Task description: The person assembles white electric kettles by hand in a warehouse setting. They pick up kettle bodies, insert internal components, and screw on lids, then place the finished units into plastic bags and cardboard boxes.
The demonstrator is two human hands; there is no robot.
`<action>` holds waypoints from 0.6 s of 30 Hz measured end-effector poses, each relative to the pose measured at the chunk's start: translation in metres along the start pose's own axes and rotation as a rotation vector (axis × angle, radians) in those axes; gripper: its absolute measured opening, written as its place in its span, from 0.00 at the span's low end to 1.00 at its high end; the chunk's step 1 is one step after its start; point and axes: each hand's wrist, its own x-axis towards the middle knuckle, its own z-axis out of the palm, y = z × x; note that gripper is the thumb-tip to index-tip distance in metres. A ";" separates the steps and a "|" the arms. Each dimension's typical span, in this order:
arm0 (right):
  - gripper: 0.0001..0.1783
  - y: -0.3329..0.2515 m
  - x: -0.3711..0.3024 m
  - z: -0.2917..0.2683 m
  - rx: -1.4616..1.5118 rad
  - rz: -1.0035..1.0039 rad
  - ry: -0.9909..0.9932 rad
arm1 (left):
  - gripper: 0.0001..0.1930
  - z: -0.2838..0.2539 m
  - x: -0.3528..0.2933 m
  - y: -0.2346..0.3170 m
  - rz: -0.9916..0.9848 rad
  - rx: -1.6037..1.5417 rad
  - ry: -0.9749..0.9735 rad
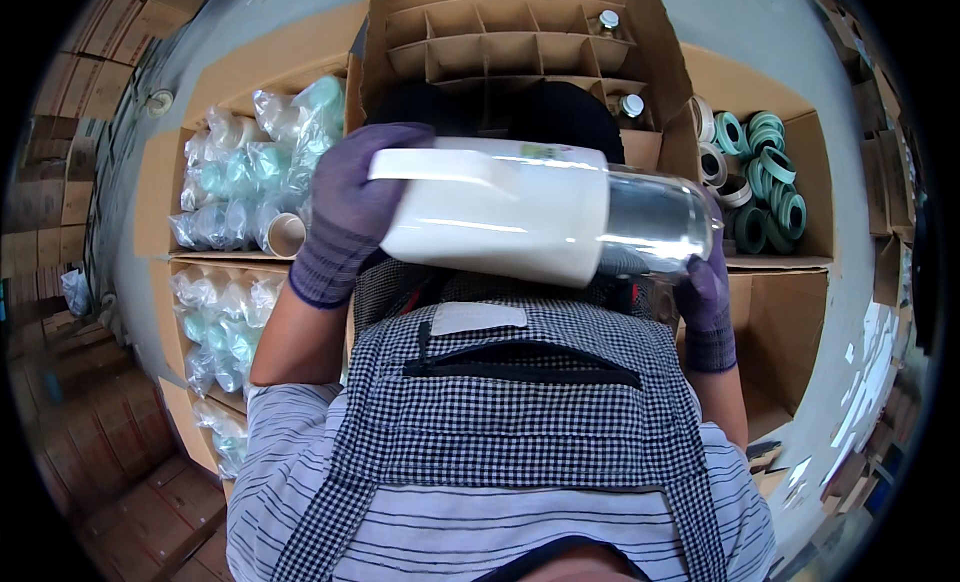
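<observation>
My left hand [365,187], in a purple knit glove, is closed around the left end of a glossy white cylindrical shell with a strap handle [500,227]. My right hand [706,287], gloved alike, grips the far end of a shiny, transparent glass cylinder [655,217] projecting from the shell's right end. The joined pieces lie roughly level above my lap, just before a brown cardboard divided carton [510,54] containing two white-capped vessels [631,107]. At left, an open brown cardboard box [158,197] contains plastic-bagged pale-green parts [268,164]; at right, another holds green and white rings [778,165].
</observation>
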 end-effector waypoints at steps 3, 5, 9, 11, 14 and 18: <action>0.60 -0.008 0.023 0.021 -0.134 -0.047 -0.211 | 0.22 0.016 0.002 0.010 -0.005 -0.027 -0.204; 0.57 -0.009 0.032 0.028 -0.288 -0.020 -0.298 | 0.29 0.007 -0.009 -0.001 0.084 0.023 -0.158; 0.57 -0.009 0.050 0.034 -0.584 -0.044 -0.461 | 0.41 0.021 -0.075 -0.055 -0.108 -0.218 -0.088; 0.57 -0.013 0.050 0.038 -0.482 0.068 -0.421 | 0.42 0.039 -0.092 -0.047 -0.238 -0.342 0.031; 0.52 -0.010 0.057 0.016 -0.368 0.043 -0.366 | 0.39 0.034 -0.060 -0.008 -0.102 -0.372 0.192; 0.52 -0.024 0.076 0.009 -0.414 -0.034 -0.349 | 0.41 0.006 0.004 0.033 0.552 -0.132 0.385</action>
